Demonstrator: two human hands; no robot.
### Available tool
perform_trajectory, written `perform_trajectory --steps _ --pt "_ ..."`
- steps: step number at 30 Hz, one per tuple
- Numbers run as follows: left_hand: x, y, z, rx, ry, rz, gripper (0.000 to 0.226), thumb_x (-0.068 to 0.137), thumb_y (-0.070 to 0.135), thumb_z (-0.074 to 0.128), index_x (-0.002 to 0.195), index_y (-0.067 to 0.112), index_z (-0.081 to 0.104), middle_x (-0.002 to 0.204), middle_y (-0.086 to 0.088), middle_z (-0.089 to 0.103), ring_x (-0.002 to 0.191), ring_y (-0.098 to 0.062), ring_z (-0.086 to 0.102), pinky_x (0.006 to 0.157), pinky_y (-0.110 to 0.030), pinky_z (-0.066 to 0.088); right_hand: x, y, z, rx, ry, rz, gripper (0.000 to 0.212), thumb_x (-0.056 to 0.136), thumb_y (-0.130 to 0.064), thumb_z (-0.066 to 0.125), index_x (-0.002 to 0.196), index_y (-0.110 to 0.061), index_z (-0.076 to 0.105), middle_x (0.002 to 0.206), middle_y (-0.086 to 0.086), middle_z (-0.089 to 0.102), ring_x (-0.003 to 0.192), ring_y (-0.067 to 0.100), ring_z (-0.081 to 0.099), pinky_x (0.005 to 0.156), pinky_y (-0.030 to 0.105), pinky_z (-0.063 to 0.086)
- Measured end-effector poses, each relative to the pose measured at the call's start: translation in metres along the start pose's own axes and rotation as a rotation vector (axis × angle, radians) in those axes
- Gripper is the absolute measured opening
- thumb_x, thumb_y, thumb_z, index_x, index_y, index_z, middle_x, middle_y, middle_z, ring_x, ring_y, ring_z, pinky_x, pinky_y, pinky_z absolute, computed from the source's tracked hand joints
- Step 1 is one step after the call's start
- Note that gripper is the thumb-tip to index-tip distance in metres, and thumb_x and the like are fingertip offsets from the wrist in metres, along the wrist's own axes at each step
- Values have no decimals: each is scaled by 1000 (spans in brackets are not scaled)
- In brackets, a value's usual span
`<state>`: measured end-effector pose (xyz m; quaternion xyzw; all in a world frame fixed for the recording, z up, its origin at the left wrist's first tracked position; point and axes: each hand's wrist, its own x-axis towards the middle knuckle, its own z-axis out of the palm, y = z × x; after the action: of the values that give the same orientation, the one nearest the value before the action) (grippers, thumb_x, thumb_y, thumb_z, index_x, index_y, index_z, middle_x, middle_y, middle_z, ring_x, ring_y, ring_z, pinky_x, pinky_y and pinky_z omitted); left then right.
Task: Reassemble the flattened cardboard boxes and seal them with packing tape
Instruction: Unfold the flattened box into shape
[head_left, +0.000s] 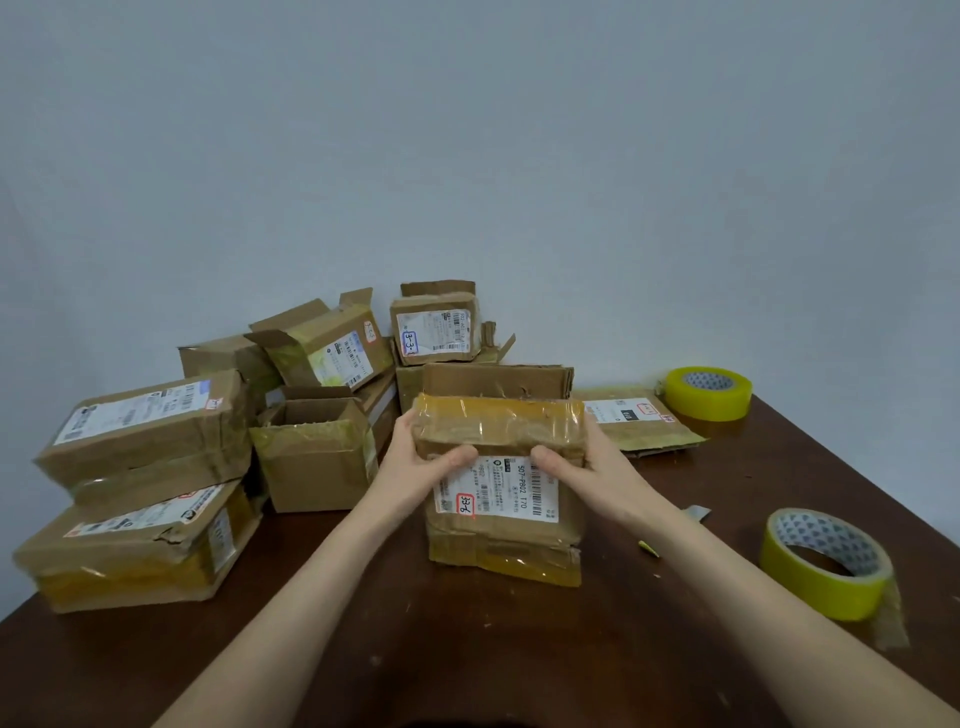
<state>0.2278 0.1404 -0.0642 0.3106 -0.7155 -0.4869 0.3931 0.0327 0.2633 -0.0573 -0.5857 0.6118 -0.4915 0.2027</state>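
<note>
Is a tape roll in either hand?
No: left hand and right hand grip the box; near tape roll and far tape roll lie on the table.

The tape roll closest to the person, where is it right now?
In the head view the tape roll lies on the brown table at the right, near its edge, beside the person's right forearm and nearer the camera than the second roll.

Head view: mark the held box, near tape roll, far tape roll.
held box (496, 491), head view, white shipping label on its front.
near tape roll (815, 596), head view, yellow outer side.
far tape roll (709, 406), head view, yellow outer side.
</note>
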Motion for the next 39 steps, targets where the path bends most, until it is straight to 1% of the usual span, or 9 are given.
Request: perform_trajectory --steps 4,8,15,19,22,28,30,34,39 --pt "-1 -1 -5 -109 92 -44 96 52 63 72 130 12 49 119 -9 65 101 -18 67 84 -31 54 0 5 3 25 -13 1 77 72 -76 52 138 -36 39 143 -9 46 129 9 44 111 40 35" --pt "-4 5 2 -134 166 52 78 57 58 75 124 26 52 113 -4 67 101 -22 67 90 -44 53 1 3 4 180 122 33 86 70 -53 69 143 -29 30 130 -17 43 116 4 48 97 24 40" --pt "-4 12 -5 -47 117 63 116 51 60 77 147 46 15 143 7 44 125 -13 50 108 -44 39 17 -3 -12 151 73 118 108 77 -30 79 153 -32 3 125 -6 40 114 13 44 95 29 38" --pt "-4 15 -14 22 21 98 73 55 58 77 117 66 40 136 9 49 121 -18 54 101 -44 46 22 -4 -16 117 -9 87 95 72 -32 82 146 -39 23 120 -8 51 116 20 53 98 38 47" --pt "-3 16 -9 70 43 105 50 57 57 73 102 50 52 123 1 54 107 -21 61 91 -44 52 21 -5 -20 92 -24 57 61 79 -23 77 129 -35 46 119 -6 54 110 15 57 83 23 50" --pt "1 13 -6 94 71 32 59 63 58 67 114 31 53 117 3 56 105 -15 61 94 -42 50 22 -2 -19 -149 -87 -6 53 86 -60 53 129 -30 53 134 -8 45 122 7 44 96 26 36" --pt "0 11 -4 27 52 -2 66 66 56 68 123 26 51 120 -1 59 103 -15 63 90 -37 52 21 1 -13 -87 -41 14 48 93 -53 46 132 -26 52 135 -6 44 125 9 42 99 27 34" --pt "-3 14 6 -56 109 55 31 91 22 61 120 25 52 120 2 53 97 -11 60 73 -22 50 24 1 -6 -72 11 1 40 97 -35 49 137 -34 43 136 -4 45 125 12 42 104 34 35" --pt "-3 1 22 -8 88 61 13 87 27 62 99 31 60 124 -3 49 110 -21 54 84 -34 50 24 5 -15 -153 28 -43 26 98 -24 47 115 -32 64 122 -6 50 123 7 37 93 23 27"
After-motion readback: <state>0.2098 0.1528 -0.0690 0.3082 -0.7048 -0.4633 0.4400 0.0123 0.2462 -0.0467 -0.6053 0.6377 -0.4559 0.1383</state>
